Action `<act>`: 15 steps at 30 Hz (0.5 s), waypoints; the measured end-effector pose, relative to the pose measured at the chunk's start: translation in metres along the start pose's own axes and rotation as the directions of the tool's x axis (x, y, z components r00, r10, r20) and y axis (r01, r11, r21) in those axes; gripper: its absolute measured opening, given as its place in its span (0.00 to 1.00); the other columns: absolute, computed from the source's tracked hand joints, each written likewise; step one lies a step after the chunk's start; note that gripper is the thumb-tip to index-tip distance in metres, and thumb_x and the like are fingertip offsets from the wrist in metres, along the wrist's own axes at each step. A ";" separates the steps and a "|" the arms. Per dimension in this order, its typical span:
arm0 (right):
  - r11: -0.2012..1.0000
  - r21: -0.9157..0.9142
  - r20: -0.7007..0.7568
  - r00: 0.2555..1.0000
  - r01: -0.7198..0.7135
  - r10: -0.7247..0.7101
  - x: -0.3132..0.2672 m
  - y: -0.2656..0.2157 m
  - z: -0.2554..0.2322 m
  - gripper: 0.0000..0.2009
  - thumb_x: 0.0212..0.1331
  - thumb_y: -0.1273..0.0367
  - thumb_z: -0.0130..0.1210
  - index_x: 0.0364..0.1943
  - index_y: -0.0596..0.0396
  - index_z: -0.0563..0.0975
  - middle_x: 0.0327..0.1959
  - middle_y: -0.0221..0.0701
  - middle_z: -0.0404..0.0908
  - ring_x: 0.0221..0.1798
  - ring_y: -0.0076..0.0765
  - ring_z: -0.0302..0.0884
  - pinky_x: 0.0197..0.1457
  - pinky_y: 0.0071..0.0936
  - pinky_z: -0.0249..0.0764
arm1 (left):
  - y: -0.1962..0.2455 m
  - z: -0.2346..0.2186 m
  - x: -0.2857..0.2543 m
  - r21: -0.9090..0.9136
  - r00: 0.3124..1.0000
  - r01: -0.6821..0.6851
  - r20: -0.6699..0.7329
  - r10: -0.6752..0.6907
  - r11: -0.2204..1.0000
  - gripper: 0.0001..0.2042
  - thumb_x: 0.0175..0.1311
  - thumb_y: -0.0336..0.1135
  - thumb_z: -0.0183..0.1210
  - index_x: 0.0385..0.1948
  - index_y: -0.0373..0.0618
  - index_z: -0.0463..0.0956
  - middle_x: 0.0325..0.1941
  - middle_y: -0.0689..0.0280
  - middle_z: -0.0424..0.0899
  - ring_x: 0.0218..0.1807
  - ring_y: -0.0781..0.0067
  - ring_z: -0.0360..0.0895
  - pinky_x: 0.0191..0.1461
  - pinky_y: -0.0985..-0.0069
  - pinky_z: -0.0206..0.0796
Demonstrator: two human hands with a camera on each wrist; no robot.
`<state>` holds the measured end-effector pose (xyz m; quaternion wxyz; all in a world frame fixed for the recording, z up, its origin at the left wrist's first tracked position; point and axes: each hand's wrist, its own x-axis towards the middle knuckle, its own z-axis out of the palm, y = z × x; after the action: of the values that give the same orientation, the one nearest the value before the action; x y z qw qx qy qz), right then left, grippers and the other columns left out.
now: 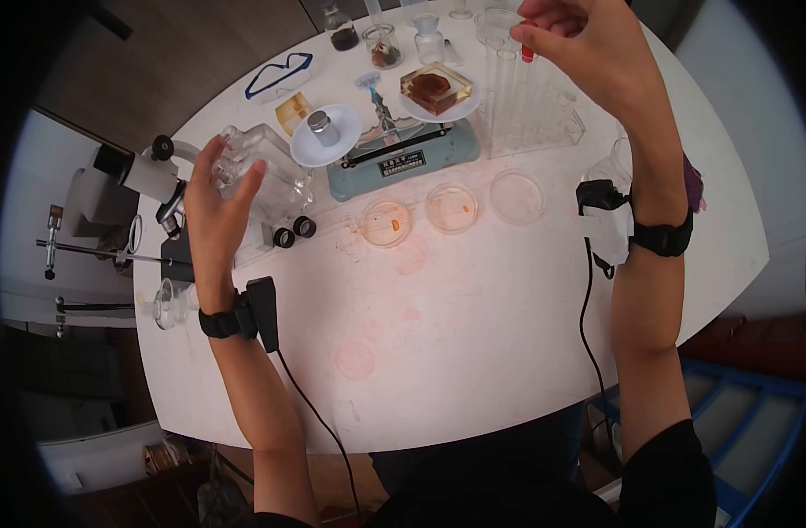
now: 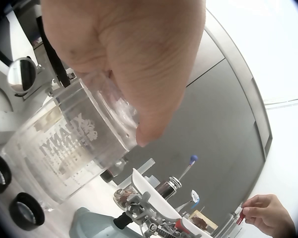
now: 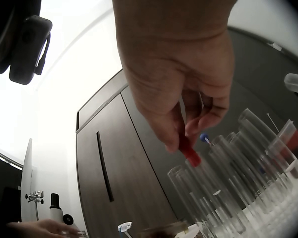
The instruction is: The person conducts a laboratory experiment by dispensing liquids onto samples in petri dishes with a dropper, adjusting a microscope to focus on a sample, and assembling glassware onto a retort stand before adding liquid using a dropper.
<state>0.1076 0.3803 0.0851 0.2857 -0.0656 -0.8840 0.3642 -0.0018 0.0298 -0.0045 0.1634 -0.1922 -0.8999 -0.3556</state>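
In the head view my left hand (image 1: pixel 220 198) is at the left of the table, with thumb and fingers around the top of a clear bottle (image 1: pixel 279 176). Printed lettering shows on that bottle (image 2: pixel 64 136) in the left wrist view, where my thumb tip lies at its shoulder. My right hand (image 1: pixel 583 57), raised at the back right, pinches a small red rubber-looking piece (image 3: pixel 190 152) between thumb and fingers. Its lower end comes right at the mouths of upright glass test tubes (image 3: pixel 208 188). Those tubes stand in a clear rack (image 1: pixel 535 132).
A blue-green balance (image 1: pixel 403 163) carries a metal weight (image 1: pixel 322 128) and a clear block with a brown specimen (image 1: pixel 436 86). Several petri dishes, one (image 1: pixel 385 223) with orange bits, lie in front. A microscope (image 1: pixel 152 180) stands left; jars (image 1: pixel 383 48) and safety glasses (image 1: pixel 279 75) are behind.
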 end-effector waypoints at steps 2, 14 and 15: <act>1.000 -0.001 0.002 1.000 0.025 -0.025 0.003 0.008 0.002 0.05 0.52 0.80 0.64 0.32 0.69 0.80 0.25 0.35 0.81 0.28 0.26 0.80 0.32 0.21 0.74 | 0.000 0.000 0.000 0.001 1.000 0.001 0.000 -0.001 1.000 0.33 0.60 0.42 0.68 0.63 0.30 0.67 0.63 0.44 0.74 0.66 0.57 0.72 0.72 0.68 0.57; 0.998 -0.042 0.056 0.998 0.035 -0.033 0.007 0.014 0.000 0.05 0.52 0.79 0.63 0.32 0.69 0.80 0.25 0.36 0.82 0.29 0.27 0.81 0.34 0.22 0.75 | -0.001 0.000 0.002 0.004 1.000 -0.008 0.003 0.008 1.000 0.33 0.61 0.41 0.67 0.63 0.30 0.68 0.63 0.44 0.74 0.66 0.56 0.72 0.73 0.68 0.57; 0.999 -0.038 0.059 0.998 0.035 -0.032 0.007 0.014 0.000 0.05 0.52 0.79 0.63 0.32 0.69 0.80 0.24 0.36 0.82 0.28 0.27 0.81 0.34 0.22 0.75 | -0.001 0.001 0.001 0.015 1.000 -0.006 0.000 0.006 1.000 0.33 0.60 0.42 0.67 0.63 0.31 0.68 0.63 0.44 0.74 0.66 0.56 0.72 0.73 0.68 0.57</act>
<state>0.1005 0.3925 0.0782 0.2647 -0.0459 -0.8999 0.3436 -0.0035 0.0302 -0.0046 0.1658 -0.1937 -0.9020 -0.3484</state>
